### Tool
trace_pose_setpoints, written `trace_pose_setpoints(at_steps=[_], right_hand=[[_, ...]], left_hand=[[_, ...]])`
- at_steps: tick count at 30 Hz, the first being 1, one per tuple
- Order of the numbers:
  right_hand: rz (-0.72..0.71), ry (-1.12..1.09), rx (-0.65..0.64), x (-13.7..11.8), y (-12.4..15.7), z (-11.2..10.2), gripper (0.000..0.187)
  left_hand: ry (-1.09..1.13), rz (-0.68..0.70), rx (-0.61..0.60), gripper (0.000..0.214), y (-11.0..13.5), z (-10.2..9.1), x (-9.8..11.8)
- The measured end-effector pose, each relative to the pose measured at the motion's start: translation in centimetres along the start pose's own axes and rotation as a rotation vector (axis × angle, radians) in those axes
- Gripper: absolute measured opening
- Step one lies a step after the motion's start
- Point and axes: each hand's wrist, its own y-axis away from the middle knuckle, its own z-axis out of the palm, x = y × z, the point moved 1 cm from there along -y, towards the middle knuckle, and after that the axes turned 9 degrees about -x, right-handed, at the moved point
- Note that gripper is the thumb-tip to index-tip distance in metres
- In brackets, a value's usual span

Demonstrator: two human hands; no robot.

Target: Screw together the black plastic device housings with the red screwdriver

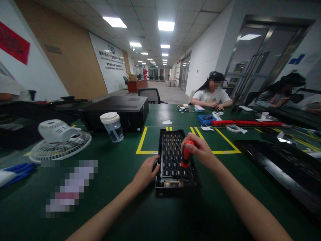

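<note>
A black perforated tray-like part lies on the green table in front of me. My right hand is closed round the red-and-black handle of a screwdriver, held upright with its tip down on the part. My left hand rests against the part's left edge, fingers curled on its rim, steadying it.
A clear cup with a white lid and a black case stand at the left, beside a white fan. A long black panel lies at the right. Yellow tape lines mark the table. Two people sit across the table.
</note>
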Motion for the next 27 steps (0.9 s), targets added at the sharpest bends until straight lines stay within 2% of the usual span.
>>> trace_pose_setpoints(at_steps=[15, 23, 27], right_hand=[[0.028, 0.177, 0.113, -0.4, -0.1, 0.3, 0.03], [0.062, 0.309, 0.249, -0.8, 0.0, 1.1, 0.03], [0.099, 0.426, 0.403, -1.0, 0.2, 1.6, 0.035]], left_hand=[[0.004, 0.002, 0.007, 0.037, 0.1, -0.2, 0.1], [0.001, 0.006, 0.014, 0.037, 0.1, -0.1, 0.0], [-0.005, 0.012, 0.015, 0.037, 0.0, 0.1, -0.2]])
